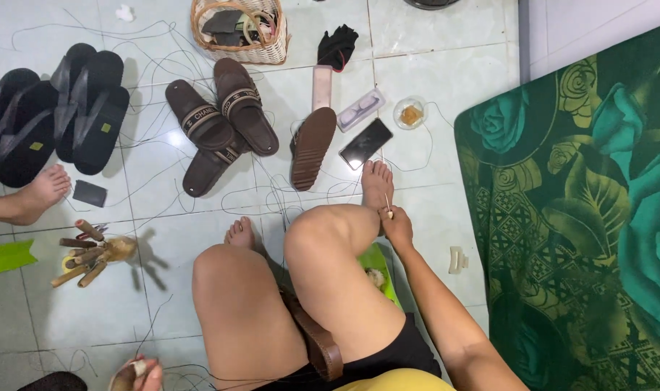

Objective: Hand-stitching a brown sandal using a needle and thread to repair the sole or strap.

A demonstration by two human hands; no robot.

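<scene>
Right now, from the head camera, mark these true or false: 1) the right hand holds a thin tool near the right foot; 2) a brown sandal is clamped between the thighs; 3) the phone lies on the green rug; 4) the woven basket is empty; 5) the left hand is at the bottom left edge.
1) True: the right hand pinches a thin pale tool beside the right foot.
2) True: the brown sandal sits between the thighs.
3) False: the phone lies on the tiled floor, apart from the green rug.
4) False: the woven basket holds dark items.
5) True: the left hand is there, gripping something small I cannot identify.
</scene>
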